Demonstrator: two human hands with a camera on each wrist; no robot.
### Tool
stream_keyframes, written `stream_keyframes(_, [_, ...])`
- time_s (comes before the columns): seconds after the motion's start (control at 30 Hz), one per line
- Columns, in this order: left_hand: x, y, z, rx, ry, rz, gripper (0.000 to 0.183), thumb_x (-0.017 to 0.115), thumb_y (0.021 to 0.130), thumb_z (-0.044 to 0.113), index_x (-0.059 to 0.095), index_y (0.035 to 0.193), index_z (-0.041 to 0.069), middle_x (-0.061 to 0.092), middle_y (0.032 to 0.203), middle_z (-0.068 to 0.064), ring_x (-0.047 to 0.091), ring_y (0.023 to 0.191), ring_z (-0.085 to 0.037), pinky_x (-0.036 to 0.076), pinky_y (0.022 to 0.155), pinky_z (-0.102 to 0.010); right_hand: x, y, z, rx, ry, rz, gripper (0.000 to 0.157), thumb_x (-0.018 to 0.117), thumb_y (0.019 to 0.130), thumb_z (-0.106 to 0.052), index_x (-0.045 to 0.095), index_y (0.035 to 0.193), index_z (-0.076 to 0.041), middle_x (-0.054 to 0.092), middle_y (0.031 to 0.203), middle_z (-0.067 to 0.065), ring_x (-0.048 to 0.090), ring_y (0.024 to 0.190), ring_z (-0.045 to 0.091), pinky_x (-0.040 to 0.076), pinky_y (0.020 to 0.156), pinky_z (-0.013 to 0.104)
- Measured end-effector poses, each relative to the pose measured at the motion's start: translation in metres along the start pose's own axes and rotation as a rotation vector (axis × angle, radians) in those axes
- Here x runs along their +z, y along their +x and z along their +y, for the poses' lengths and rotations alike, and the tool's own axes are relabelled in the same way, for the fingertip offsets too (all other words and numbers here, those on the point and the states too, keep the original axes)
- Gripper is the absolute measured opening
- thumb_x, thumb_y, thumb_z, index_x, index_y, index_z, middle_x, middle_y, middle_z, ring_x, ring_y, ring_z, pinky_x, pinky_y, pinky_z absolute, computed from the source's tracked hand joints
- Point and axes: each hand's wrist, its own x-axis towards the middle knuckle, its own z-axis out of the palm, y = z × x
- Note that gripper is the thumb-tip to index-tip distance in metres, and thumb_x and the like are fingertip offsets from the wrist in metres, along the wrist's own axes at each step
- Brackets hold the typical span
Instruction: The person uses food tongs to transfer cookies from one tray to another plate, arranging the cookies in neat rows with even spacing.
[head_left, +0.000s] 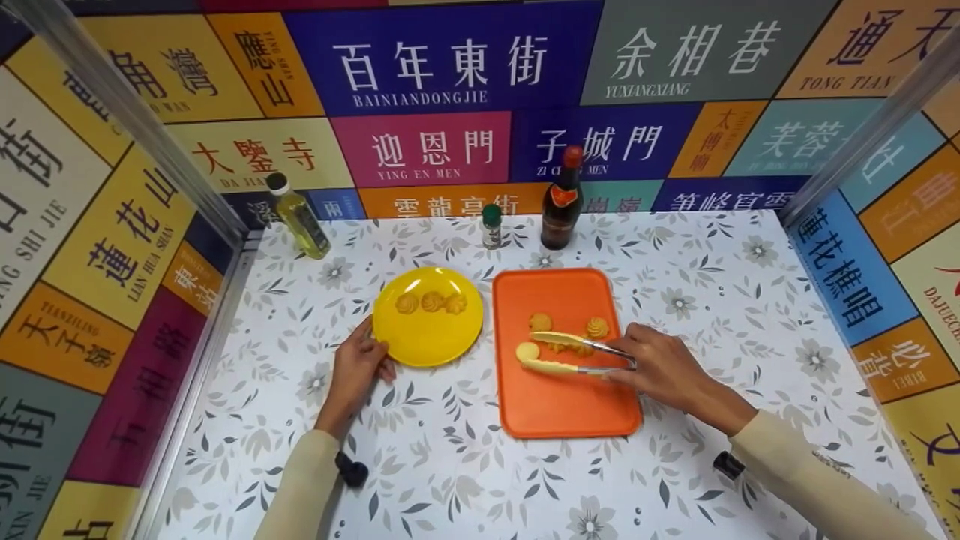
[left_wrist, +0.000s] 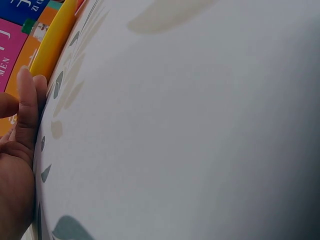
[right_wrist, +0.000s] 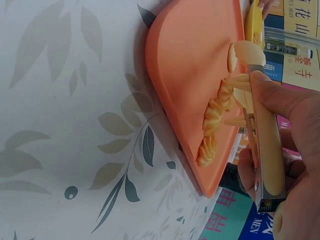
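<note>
With my left hand (head_left: pixel 358 364) I hold the left rim of a round yellow plate (head_left: pixel 427 346), thumb at its edge. Three swirled cookies (head_left: pixel 433 301) lie in a row on that plate. My right hand (head_left: pixel 664 367) grips metal tongs (head_left: pixel 611 367) with pale yellow tips, spread apart over an orange tray (head_left: pixel 566 409). Near the tips is a pale round cookie (head_left: pixel 527 352); whether they touch it, I cannot tell. More swirled cookies (right_wrist: pixel 213 116) sit on the tray, some partly hidden by the tongs. In the left wrist view, my left fingers (left_wrist: pixel 27 105) lie low beside the plate.
At the back stand an oil bottle (head_left: pixel 302 221) on the left, a small green-capped jar (head_left: pixel 491 227) in the middle and a dark red-capped bottle (head_left: pixel 561 202). A leaf-patterned cloth (head_left: pixel 420 465) covers the table, and printed panels (head_left: pixel 442 64) enclose its back and sides.
</note>
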Motion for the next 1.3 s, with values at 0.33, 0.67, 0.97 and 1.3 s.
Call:
stream_keyframes(0.33, [0.000, 0.000, -0.001, 0.015, -0.002, 0.002, 0.069, 0.064, 0.110, 0.009, 0.036, 0.172, 0.009, 0.071, 0.079, -0.025, 0.067, 0.056, -0.026, 0.062, 0.053, -0.034, 0.004, 0.005, -0.003, -0.046, -0.004, -0.004, 0.045, 0.101, 0.080, -0.031, 0.084, 0.112, -0.005, 0.060, 0.090, 0.004, 0.057, 0.075, 0.017, 0.048, 0.059, 0.031])
stream_keyframes(0.67, [-0.001, -0.001, 0.000, 0.020, 0.000, -0.011, 0.067, 0.064, 0.111, 0.011, 0.037, 0.172, 0.011, 0.071, 0.078, -0.026, 0.067, 0.056, -0.029, 0.062, 0.053, -0.036, 0.002, 0.014, -0.002, -0.086, -0.012, -0.010, 0.048, 0.101, 0.079, -0.026, 0.083, 0.115, -0.002, 0.071, 0.108, 0.013, 0.070, 0.091, 0.029, 0.061, 0.067, 0.045])
stream_keyframes(0.97, [-0.001, 0.000, 0.001, 0.011, 0.021, -0.007, 0.067, 0.063, 0.111, 0.012, 0.037, 0.173, 0.011, 0.071, 0.078, -0.026, 0.067, 0.056, -0.030, 0.062, 0.053, -0.037, -0.001, 0.021, -0.003, -0.104, 0.008, -0.028, 0.042, 0.101, 0.080, -0.027, 0.082, 0.109, -0.004, 0.070, 0.103, 0.010, 0.070, 0.091, 0.027, 0.060, 0.067, 0.044])
stream_keyframes(1.3, [0.000, 0.001, 0.001, 0.015, -0.002, -0.008, 0.068, 0.062, 0.110, 0.009, 0.035, 0.172, 0.008, 0.071, 0.076, -0.027, 0.067, 0.055, -0.029, 0.061, 0.052, -0.035, -0.012, 0.033, 0.001, -0.036, -0.009, -0.166, 0.045, 0.102, 0.079, -0.029, 0.084, 0.112, -0.004, 0.066, 0.102, 0.006, 0.063, 0.086, 0.020, 0.055, 0.068, 0.037])
